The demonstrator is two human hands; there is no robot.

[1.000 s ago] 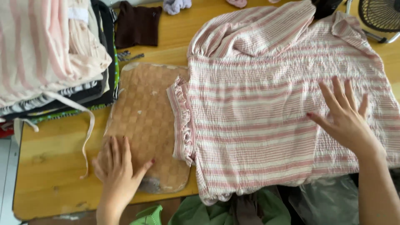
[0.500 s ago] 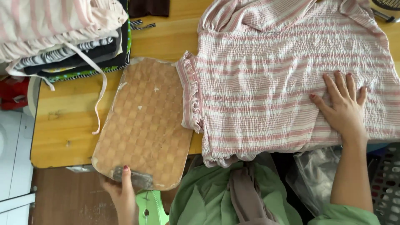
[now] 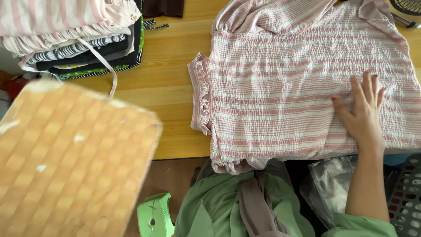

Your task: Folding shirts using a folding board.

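Note:
A pink and white striped smocked top lies spread flat on the wooden table. My right hand rests flat on its lower right part, fingers apart, holding nothing. A tan woven-pattern board fills the lower left of the view, raised off the table, close to the camera and blurred. My left hand is not visible; it may be hidden behind the board.
A pile of folded striped and dark clothes sits at the table's back left, a white strap hanging from it. Below the table edge are my green clothing, a green stool, a clear plastic bag and a dark basket.
The woven board has left the table beside the top and come up toward the camera at lower left. My left hand has gone out of sight. My right hand stays on the top.

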